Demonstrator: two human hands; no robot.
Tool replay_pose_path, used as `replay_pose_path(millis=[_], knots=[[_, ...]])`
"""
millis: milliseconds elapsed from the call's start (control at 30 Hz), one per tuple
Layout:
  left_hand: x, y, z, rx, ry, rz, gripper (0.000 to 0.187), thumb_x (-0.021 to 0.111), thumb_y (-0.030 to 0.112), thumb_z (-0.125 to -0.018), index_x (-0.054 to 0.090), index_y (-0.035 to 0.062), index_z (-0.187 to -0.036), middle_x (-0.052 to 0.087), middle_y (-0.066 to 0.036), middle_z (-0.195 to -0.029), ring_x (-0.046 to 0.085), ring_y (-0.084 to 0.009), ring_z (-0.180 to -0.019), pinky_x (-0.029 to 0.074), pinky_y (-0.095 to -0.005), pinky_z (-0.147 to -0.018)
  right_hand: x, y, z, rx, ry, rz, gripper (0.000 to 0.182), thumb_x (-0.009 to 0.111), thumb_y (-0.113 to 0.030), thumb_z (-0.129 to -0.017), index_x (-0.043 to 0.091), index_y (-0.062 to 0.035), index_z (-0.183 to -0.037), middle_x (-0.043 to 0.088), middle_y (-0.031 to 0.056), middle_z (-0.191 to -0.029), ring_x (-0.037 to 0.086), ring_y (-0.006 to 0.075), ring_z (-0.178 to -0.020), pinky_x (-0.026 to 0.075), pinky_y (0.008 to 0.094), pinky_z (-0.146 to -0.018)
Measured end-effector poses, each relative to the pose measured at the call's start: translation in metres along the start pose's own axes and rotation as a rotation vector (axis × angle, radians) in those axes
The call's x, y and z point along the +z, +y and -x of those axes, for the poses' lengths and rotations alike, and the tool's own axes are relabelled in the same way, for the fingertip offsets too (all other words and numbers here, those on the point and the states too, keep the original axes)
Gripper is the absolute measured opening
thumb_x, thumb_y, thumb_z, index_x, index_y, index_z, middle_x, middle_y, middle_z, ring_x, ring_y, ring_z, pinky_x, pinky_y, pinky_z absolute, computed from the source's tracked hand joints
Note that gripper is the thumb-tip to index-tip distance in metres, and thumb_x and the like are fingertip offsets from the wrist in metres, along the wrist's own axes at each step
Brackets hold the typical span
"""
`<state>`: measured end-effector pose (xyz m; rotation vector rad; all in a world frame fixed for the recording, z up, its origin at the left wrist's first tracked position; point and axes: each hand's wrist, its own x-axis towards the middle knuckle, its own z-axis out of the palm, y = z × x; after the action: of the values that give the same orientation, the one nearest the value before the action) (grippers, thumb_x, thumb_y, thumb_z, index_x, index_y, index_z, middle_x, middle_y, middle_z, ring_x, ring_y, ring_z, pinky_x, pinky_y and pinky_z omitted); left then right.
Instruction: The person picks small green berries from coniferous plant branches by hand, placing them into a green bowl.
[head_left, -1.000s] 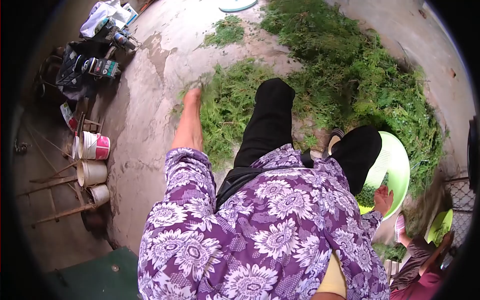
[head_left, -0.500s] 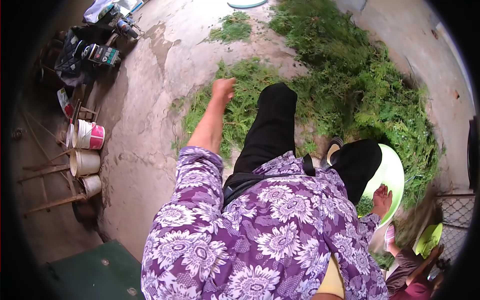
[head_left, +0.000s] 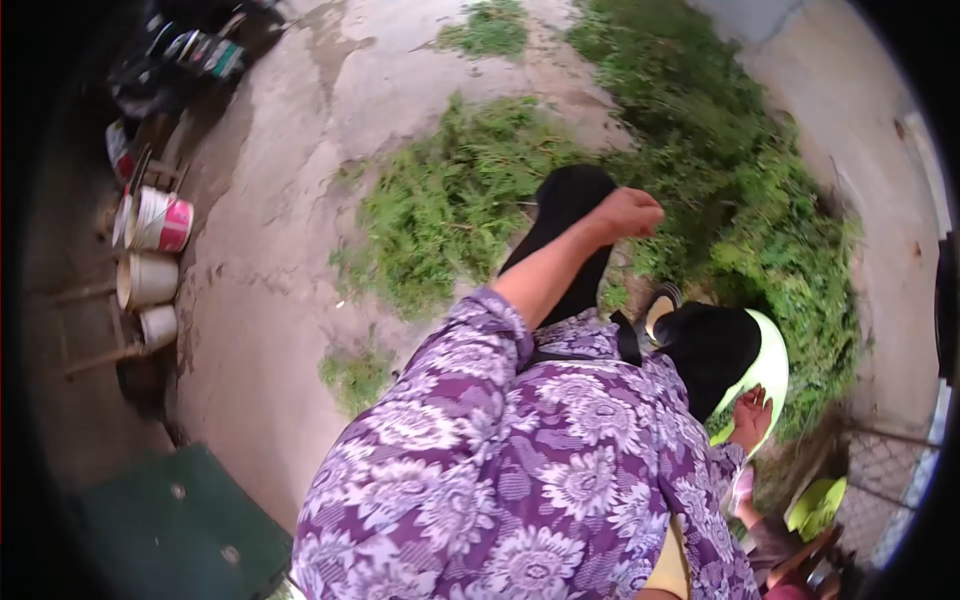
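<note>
My left hand (head_left: 628, 213) is raised over my black-trousered knee, near the large heap of green leafy sprigs (head_left: 690, 130). Its fingers are drawn together, and whatever they hold, if anything, cannot be made out. Beside my other leg, my right hand (head_left: 750, 415) is at the rim of a light green basin (head_left: 772, 355), fingers a little apart and nothing visible in them. My leg and sleeve hide part of the basin. A smaller pile of sprigs (head_left: 460, 190) lies on the concrete floor in front of me.
White buckets (head_left: 150, 278) stand along the left by a wooden frame. A dark green board (head_left: 180, 520) is at lower left, a dark vehicle (head_left: 190, 55) at upper left. Another person (head_left: 775, 550) sits at lower right by a yellow-green container (head_left: 817, 507).
My left hand has moved right, from above the smaller sprig pile to over my knee near the large heap. My right hand stays by the basin. The view has shifted slightly.
</note>
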<state>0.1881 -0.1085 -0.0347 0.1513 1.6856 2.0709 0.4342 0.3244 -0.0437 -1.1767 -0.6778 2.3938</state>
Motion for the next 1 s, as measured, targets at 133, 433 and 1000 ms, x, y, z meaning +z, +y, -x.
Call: replay_pose_path(millis=[133, 433, 1000], knots=[[-0.016, 0.014, 0.003, -0.022, -0.007, 0.136, 0.024, 0.05, 0.022, -0.085, 0.056, 0.0002, -0.093, 0.059, -0.009, -0.084, 0.058, -0.0145, -0.071, 0.048, -0.0266, -0.063, 0.019, 0.012, 0.016, -0.026, -0.077, -0.001, 0.028, 0.035, -0.028, -0.09, 0.047, -0.0025, -0.088, 0.054, 0.0087, -0.082, 0.046, 0.0165, -0.066, 0.038, 0.0257, -0.059], [-0.031, 0.028, 0.007, -0.109, -0.011, 0.233, 0.023, 0.047, 0.024, -0.088, 0.055, 0.003, -0.094, 0.059, -0.008, -0.087, 0.058, -0.0164, -0.074, 0.047, -0.028, -0.065, 0.079, 0.01, 0.028, -0.049, -0.077, -0.094, 0.025, 0.041, -0.025, -0.088, 0.05, -0.0019, -0.086, 0.057, 0.0127, -0.089, 0.053, 0.0212, -0.071, 0.043, 0.0298, -0.059], [-0.043, 0.072, -0.089, -0.071, 0.306, 0.293, 0.021, 0.05, 0.02, -0.085, 0.053, -0.0009, -0.089, 0.059, -0.009, -0.078, 0.058, -0.0153, -0.063, 0.048, -0.0259, -0.055, 0.266, 0.179, -0.069, 0.328, -0.338, 0.293, 0.014, 0.058, -0.016, -0.079, 0.059, -0.003, -0.078, 0.06, 0.0051, -0.071, 0.055, 0.012, -0.061, 0.043, 0.0245, -0.052]])
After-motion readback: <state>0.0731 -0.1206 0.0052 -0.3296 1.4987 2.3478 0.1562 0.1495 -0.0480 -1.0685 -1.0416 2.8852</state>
